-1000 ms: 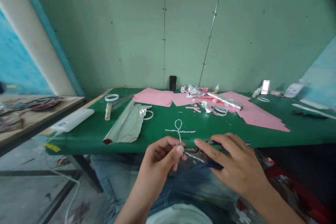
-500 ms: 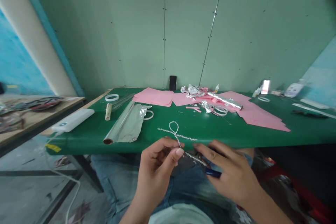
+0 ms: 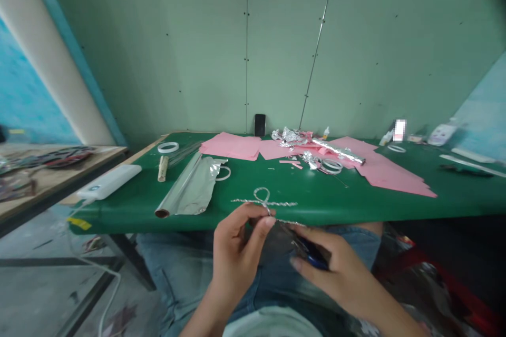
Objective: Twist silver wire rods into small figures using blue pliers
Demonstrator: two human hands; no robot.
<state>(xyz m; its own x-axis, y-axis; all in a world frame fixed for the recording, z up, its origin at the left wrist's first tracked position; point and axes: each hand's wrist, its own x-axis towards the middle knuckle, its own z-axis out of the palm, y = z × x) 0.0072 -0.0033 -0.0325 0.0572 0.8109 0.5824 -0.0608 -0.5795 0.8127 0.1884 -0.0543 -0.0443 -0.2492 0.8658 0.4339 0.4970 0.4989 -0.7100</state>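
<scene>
A small figure of twisted foil, with a round loop on top and two strands stretching sideways, stands out above the table's near edge. My left hand pinches it below the loop between thumb and fingertips. Blue-handled pliers lie in the grip of my right hand, their dark jaws pointing at the figure's lower strand. That strand runs right from my left fingertips toward my right index finger. Whether the jaws touch the foil, I cannot tell.
On the green table lie a foil roll, pink paper sheets, crumpled foil and tape rings. A phone leans against the wall. At the left edge rests a white power bank with a cable.
The pliers and my right hand have turned, showing more of the blue handle. The lower foil strand has swung up, and the side strands lie more level.
</scene>
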